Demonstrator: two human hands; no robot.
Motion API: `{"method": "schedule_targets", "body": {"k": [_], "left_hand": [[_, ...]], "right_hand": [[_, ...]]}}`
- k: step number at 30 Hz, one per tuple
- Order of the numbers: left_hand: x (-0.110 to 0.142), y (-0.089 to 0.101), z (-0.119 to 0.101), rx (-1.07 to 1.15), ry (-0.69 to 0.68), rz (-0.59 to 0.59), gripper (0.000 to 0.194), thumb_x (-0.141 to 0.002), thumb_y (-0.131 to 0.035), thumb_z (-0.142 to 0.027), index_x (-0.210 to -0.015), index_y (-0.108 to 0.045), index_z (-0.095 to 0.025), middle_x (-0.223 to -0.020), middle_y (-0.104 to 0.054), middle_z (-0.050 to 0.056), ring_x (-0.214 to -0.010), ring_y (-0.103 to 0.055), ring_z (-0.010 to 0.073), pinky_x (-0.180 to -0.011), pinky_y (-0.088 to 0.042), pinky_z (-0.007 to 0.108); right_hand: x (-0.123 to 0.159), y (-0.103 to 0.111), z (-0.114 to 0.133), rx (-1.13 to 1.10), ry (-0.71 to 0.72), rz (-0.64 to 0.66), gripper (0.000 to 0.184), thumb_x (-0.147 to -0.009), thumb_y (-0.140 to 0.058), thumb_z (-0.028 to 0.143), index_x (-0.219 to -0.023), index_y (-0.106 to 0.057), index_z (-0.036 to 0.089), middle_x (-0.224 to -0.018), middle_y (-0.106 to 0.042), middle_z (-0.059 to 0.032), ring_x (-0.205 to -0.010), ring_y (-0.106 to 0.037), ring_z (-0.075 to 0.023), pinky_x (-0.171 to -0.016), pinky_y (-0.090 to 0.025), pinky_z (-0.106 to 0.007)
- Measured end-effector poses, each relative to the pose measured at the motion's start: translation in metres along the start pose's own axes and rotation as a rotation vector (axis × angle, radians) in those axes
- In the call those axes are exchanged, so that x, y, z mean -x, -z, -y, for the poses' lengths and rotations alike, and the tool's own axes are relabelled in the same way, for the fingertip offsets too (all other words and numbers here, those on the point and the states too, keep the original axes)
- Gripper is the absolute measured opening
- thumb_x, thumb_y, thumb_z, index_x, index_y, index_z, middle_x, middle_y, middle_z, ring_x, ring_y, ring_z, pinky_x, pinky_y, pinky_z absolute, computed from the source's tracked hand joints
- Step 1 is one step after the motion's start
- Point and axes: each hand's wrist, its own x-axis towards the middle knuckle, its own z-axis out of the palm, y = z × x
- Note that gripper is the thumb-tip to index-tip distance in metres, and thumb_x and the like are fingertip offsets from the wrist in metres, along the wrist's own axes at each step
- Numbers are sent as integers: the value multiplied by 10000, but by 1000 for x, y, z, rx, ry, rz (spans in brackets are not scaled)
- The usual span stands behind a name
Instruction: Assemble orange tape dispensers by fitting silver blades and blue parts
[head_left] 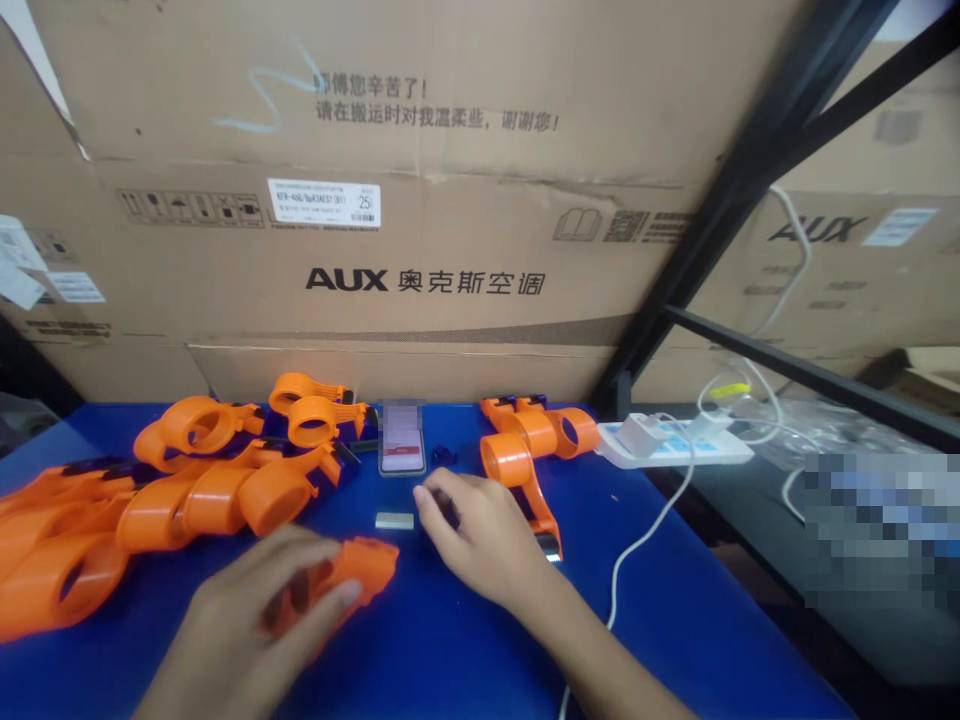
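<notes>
My left hand [259, 615] is wrapped round an orange plastic tape-dispenser part [358, 572] low on the blue table [465, 650]. My right hand [476, 535] rests on the table just right of it, its fingers curled over a small dark piece that I cannot make out. A small silver metal blade [394, 520] lies just left of my right fingertips. A phone [402, 437] with a lit screen stands beyond the hands.
A heap of several orange dispenser parts [187, 480] fills the left. Two more orange dispensers [529, 450] lie to the right. A white power strip [675, 440] with a charger and white cable [637, 545] sits far right. Big cardboard boxes [420, 200] and a black rack [757, 170] stand behind.
</notes>
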Motion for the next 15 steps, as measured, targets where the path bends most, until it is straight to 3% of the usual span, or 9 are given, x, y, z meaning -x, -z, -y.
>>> {"method": "schedule_targets", "body": {"k": [3,5,7,11,15], "left_hand": [[-29,-1,-17,295,162,-73,233,-821,-811,-426,-979,-767,-260,-898,-740,16,-791,-673,210,-664,-553,286],[-51,-7,-20,533,216,-61,233,-850,-790,-403,-1013,-766,-237,-933,-750,33,-848,-686,216,-696,-551,288],[-72,-18,-20,732,256,-80,226,-856,-790,-389,-996,-760,-214,-853,-740,24,-778,-672,184,-689,-539,270],[-104,-42,-18,1077,313,-106,259,-888,-760,-413,-972,-739,-170,-822,-731,25,-643,-600,121,-621,-491,238],[-117,-60,-20,1370,363,-35,319,-940,-689,-455,-1077,-723,-169,-1084,-772,92,-891,-717,202,-779,-564,305]], "right_hand": [[4,2,3,-331,144,28,298,-1078,-442,388,-1155,-666,209,-960,-746,-47,-856,-695,-191,-768,-517,-302],[5,1,3,-531,229,46,358,-1083,-438,391,-1364,-576,218,-1144,-742,-79,-984,-707,-206,-874,-553,-345],[4,-1,2,-668,261,56,448,-1081,-450,400,-1499,-460,238,-1327,-689,-107,-1139,-687,-230,-981,-553,-394],[1,-5,-1,-758,198,27,511,-1075,-479,409,-1564,-393,286,-1547,-542,-101,-1375,-564,-261,-1142,-474,-465],[-1,-10,-1,-759,149,16,528,-1079,-474,397,-1590,-365,324,-1582,-503,-71,-1367,-570,-257,-1119,-503,-450]]}}
